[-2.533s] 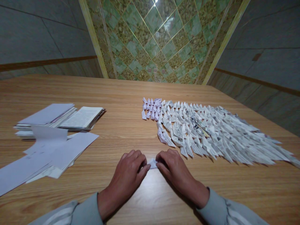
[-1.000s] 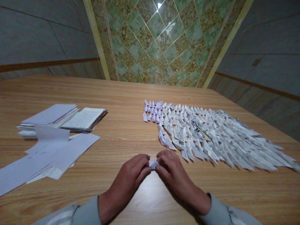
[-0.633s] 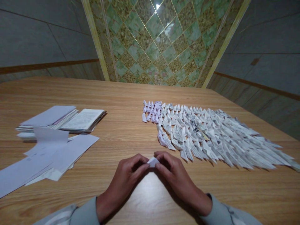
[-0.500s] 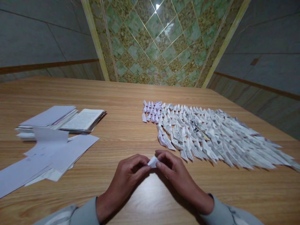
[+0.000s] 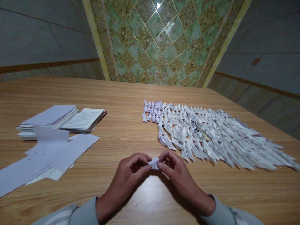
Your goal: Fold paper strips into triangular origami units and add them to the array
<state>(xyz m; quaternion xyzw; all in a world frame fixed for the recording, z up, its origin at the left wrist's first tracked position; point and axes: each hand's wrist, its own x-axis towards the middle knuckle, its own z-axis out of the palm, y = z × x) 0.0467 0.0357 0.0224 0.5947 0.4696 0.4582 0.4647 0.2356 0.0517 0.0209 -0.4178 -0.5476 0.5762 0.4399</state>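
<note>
My left hand [image 5: 127, 181] and my right hand [image 5: 177, 173] meet near the front of the wooden table [image 5: 131, 93]. Between their fingertips they pinch a small folded white paper piece [image 5: 154, 162], held slightly above the tabletop. Both hands have their fingers curled closed on it. Just beyond my right hand lies a large spread of several small folded paper pieces [image 5: 211, 134] in rows.
To the left lie loose white sheets [image 5: 53, 153] and, behind them, a stack of printed papers [image 5: 63, 118]. Grey walls and a green patterned tiled panel [image 5: 159, 40] rise behind the table. The table's right edge runs diagonally past the folded pieces.
The small folded piece has been lifted off the table a little and turned between my fingertips. My hands stayed in the same spot.
</note>
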